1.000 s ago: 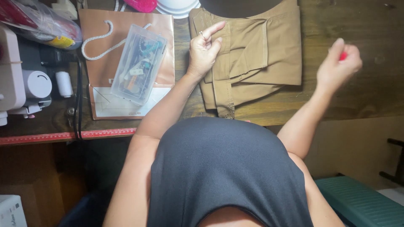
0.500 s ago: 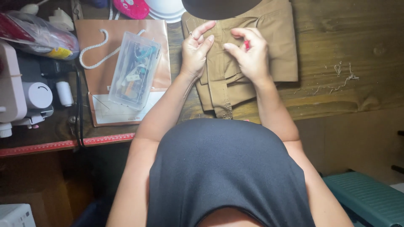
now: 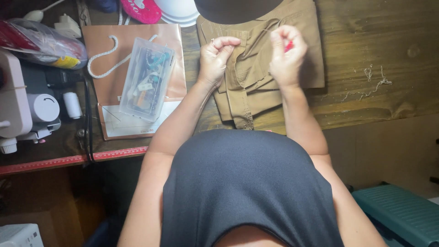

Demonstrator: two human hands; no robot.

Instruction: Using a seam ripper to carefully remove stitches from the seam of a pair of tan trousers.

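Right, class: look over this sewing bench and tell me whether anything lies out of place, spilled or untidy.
Loose thread scraps lie scattered on the bare wooden table, to the right of the folded tan garment. Both hands, left hand and right hand, are closed above the cloth, the right pinching a small red thing. Nothing looks damaged.

The setting is a home sewing workstation. A white sewing machine [image 3: 18, 107] stands at the left edge of a wooden tabletop [image 3: 375, 50], with a white thread spool [image 3: 72, 105] just beside it. A red measuring strip [image 3: 68, 160] runs along the tabletop's front edge. A clear plastic box of small sewing notions [image 3: 146, 84] lies on a brown paper bag [image 3: 137, 41] (rope handles visible). Folded tan fabric [image 3: 256, 77] and loose thread scraps [image 3: 370, 82] lie on the wood.
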